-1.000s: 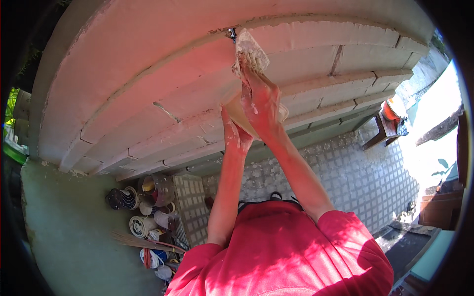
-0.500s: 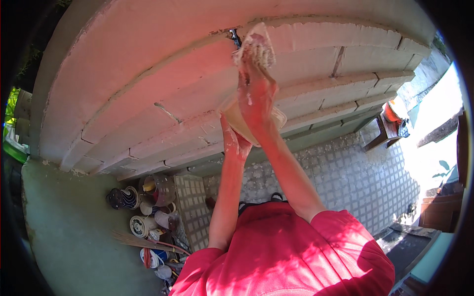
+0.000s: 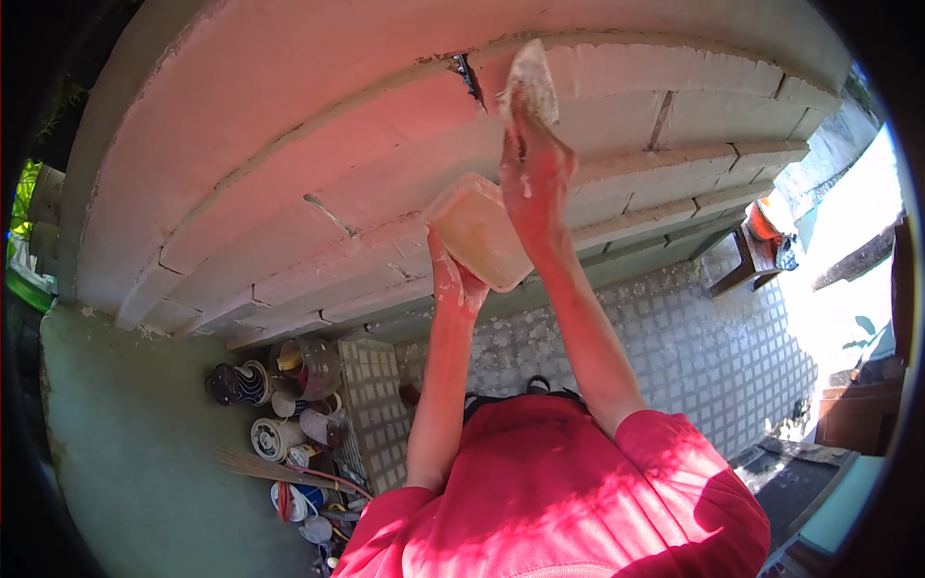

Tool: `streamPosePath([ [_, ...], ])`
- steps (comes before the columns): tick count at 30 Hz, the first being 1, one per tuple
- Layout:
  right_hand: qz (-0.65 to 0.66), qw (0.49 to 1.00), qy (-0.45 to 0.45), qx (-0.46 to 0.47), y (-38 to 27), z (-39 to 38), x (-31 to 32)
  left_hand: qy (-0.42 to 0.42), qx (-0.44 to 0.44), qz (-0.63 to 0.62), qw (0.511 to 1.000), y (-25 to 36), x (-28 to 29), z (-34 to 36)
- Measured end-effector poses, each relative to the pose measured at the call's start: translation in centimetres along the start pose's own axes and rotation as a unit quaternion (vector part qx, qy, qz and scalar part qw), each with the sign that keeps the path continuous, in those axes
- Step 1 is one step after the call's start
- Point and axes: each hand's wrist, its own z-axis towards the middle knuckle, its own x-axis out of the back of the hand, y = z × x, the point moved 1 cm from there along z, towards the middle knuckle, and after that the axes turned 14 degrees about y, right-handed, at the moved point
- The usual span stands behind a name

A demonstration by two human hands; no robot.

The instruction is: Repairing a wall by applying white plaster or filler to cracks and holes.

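My right hand [image 3: 535,173] is raised in front of the wall, its fingers closed on a pointed trowel [image 3: 532,65] smeared with whitish paste. The handle is hidden in my grip. The blade's tip points up, just right of a dark, jagged gap [image 3: 470,81] in the wall. Lower and to the left, my left hand [image 3: 455,277] grips the side of a pale, rounded rectangular plastic tub [image 3: 482,231]. A thin layer of light paste seems to coat its inside. Whitish smears mark both hands.
The light wall [image 3: 385,125] rises in stepped bands with several cracks and joints. Several buckets [image 3: 275,438] and a broom [image 3: 265,470] crowd the lower left. At the right, a small wooden stool [image 3: 747,260] bears an orange-red item on the tiled floor [image 3: 665,328].
My right hand and the trowel have moved right, off the gap, which now shows more fully. The tub, held in my left hand, is less covered and its inside is visible.
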Motion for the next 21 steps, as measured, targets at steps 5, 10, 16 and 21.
streamPosePath([
  [5,0.072,0.996,-0.049,0.01,-2.4,-2.1,0.6,-0.036,0.013,-0.029,0.999,-0.4,0.6,0.8],
  [10,-0.026,0.996,-0.03,-0.079,-2.5,1.5,3.5,-0.025,0.004,-0.003,1.0,-0.4,0.7,0.8],
  [16,0.014,1.0,-0.009,0.026,-0.6,-0.5,0.8,-0.015,0.014,-0.008,1.0,-0.8,-0.1,0.4],
  [21,0.025,0.996,-0.079,-0.027,-2.6,-0.1,2.9,-0.02,0.03,-0.025,0.999,-0.2,-0.2,-0.3],
])
